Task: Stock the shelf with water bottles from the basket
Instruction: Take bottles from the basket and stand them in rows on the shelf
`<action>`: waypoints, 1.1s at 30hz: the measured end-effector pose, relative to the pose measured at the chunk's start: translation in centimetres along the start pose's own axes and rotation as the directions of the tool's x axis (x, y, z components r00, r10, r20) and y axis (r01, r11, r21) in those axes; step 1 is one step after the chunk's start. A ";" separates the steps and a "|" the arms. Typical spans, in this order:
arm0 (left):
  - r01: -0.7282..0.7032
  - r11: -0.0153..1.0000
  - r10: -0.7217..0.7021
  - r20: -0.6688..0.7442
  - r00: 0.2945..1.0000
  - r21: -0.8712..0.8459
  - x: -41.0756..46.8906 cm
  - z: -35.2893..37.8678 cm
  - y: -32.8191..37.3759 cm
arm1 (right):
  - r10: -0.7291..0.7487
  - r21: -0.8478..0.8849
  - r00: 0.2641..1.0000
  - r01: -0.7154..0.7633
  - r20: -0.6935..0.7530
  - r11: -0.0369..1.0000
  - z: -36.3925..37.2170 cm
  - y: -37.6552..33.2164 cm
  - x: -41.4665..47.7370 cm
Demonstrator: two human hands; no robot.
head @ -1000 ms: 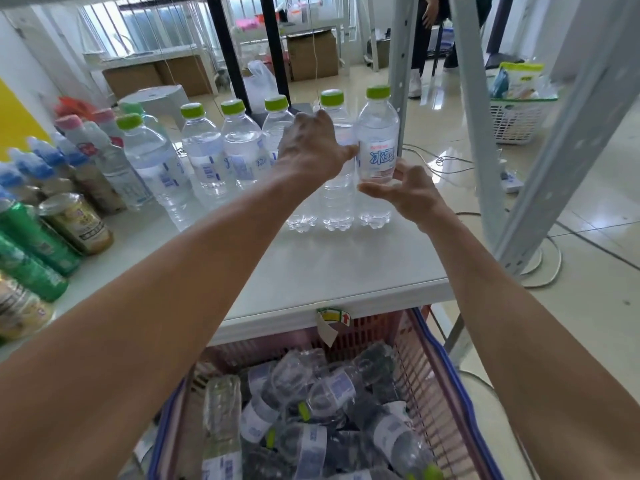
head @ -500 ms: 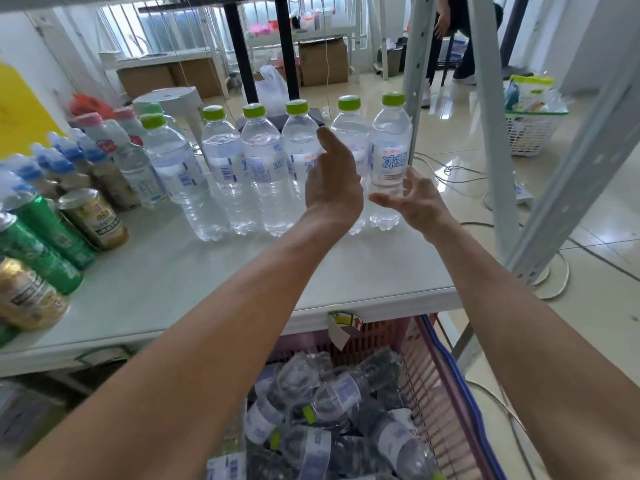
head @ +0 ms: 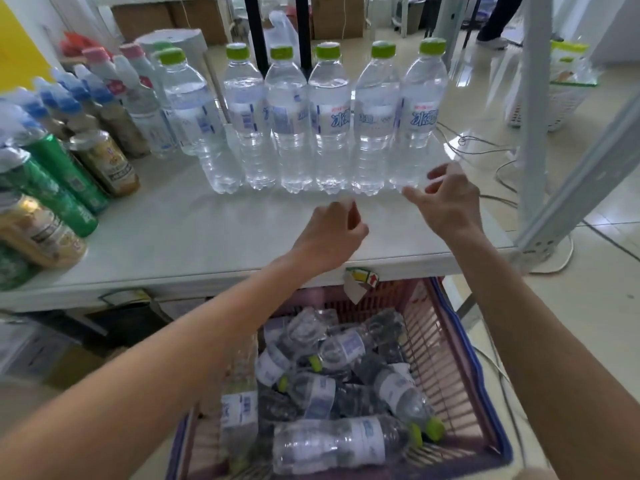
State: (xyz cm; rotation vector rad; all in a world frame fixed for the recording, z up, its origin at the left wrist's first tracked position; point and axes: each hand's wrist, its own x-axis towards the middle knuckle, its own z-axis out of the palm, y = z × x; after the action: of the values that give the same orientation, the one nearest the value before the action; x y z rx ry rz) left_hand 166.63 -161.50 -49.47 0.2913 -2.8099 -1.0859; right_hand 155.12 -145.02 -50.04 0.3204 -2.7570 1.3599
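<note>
Two bare arms reach forward over a white shelf (head: 207, 237). The left hand (head: 332, 237) hovers above the shelf's front part with fingers curled loosely inward, holding nothing. The right hand (head: 450, 202) is open and empty, fingers spread, its fingertips just beside the base of the rightmost water bottle (head: 420, 112) but apart from it. Six clear water bottles with green caps stand upright in a row (head: 304, 123) across the back of the shelf, beyond both hands, shoulder to shoulder. To the left stand other drinks (head: 86, 157): bottles with blue and pink caps, and green and gold cans. Below the shelf edge, between the forearms, sits a pink basket (head: 446, 348) with a blue rim, holding a jumbled pile of water bottles (head: 332, 441) lying on their sides; their number cannot be counted.
</note>
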 end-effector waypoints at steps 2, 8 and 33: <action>-0.025 0.995 0.039 0.139 0.989 -0.099 -4.5 -1.0 -2.1 | 0.004 -0.009 0.959 -0.002 0.282 1.000 -1.1 -0.1 -3.3; 0.110 0.994 -0.106 0.259 0.960 -0.001 -13.8 -1.5 -10.7 | 0.083 -0.059 0.424 -0.069 0.902 0.996 -4.3 -0.7 -8.6; 0.164 0.900 -0.332 0.390 0.858 0.405 -9.0 7.4 -19.2 | 0.590 -0.544 0.038 0.438 0.806 0.716 11.1 10.0 -11.7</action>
State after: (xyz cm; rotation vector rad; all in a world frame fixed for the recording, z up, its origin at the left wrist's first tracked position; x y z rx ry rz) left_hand 176.73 -168.56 -68.22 0.5168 -3.4794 -0.7394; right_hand 164.97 -145.97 -66.22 1.6514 -4.0178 -0.7103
